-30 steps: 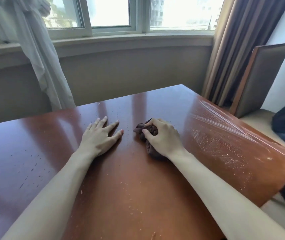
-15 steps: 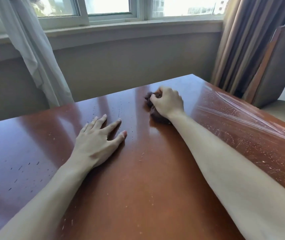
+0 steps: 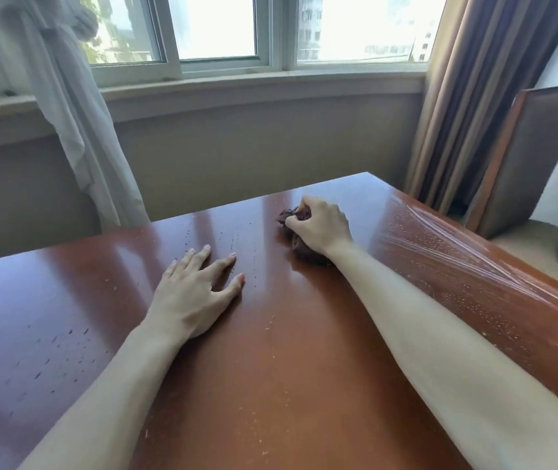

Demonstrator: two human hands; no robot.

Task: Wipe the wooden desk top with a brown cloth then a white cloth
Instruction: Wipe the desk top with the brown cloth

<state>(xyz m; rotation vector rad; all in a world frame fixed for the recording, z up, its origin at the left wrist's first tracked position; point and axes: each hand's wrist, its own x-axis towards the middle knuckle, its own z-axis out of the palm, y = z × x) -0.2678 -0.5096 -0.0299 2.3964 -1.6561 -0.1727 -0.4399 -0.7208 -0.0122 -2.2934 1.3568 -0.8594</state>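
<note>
Near the far edge of the wooden table, seen from the head camera, the brown cloth is being pressed against the glossy surface by the right hand. That hand's grip is being kept clenched around the bunched cloth, with the fingers curled over the top of it; only dark folds are being shown at the left of the knuckles and under the heel of the palm. The right forearm is being stretched diagonally across the table from the lower right corner.

The left hand is being laid flat on the table, palm down, nearer the person and to the left of the cloth, well apart from it. Its grip is released, the fingers spread and nothing being held.

Pale specks and streaks are being shown on the right part of the table, and small dark marks on the left part. Beyond the far edge, a window is being lit brightly above a sill. A white curtain is being hung at the left and a brown curtain at the right, with a framed board being leaned upright just beside the brown curtain.
</note>
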